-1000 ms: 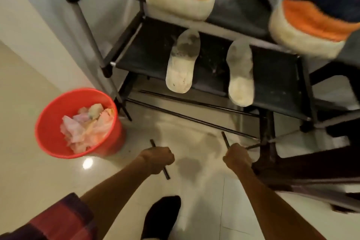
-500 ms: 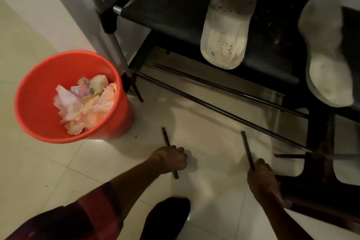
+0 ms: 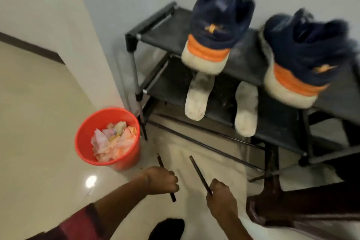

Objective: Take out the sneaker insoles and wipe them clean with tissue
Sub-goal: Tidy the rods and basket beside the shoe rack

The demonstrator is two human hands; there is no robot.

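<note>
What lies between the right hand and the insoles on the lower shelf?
In the head view, only pale floor and the rack's two thin black bottom bars lie between the right hand, which grips a dark stick, and the insoles.

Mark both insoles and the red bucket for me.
left insole (image 3: 196,101): head view, its pale near half.
right insole (image 3: 246,109): head view, middle of its upper face.
red bucket (image 3: 84,134): head view, bare inner wall, left side.

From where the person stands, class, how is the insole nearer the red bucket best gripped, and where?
Probably pinch the insole at its near end, thumb above, fingers beneath, from the front: that end overhangs the front edge of the lower shelf, while its far end runs under the sneaker. First free a hand; the left hand and right hand each grip a dark rod.
</note>
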